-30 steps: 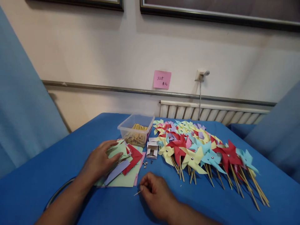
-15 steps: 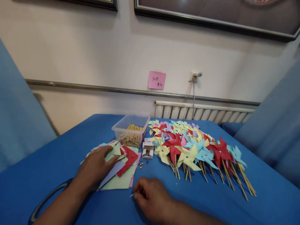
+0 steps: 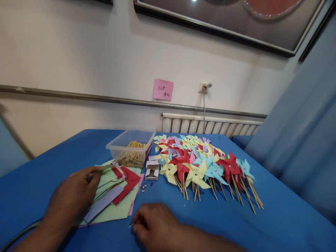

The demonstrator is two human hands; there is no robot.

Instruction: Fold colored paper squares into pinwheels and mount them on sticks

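A pale wall with a radiator (image 3: 210, 124) and a pink note (image 3: 163, 89) backs a table (image 3: 262, 224) under a blue cloth. Finished paper pinwheels (image 3: 202, 164) on sticks cover the far right half, and a clear tub of sticks (image 3: 130, 150) sits toward the far edge. Near the front left lies a loose stack of coloured paper sheets (image 3: 112, 196). The left hand (image 3: 72, 197) rests on it, fingertips pinching the edge of a green sheet; it looks best to peel up only one sheet and keep the others flat. The right hand (image 3: 154, 225), curled at the front edge, pinches a small stick (image 3: 131, 225). A little white box (image 3: 152, 170) and tiny metal pins (image 3: 145, 187) lie between.
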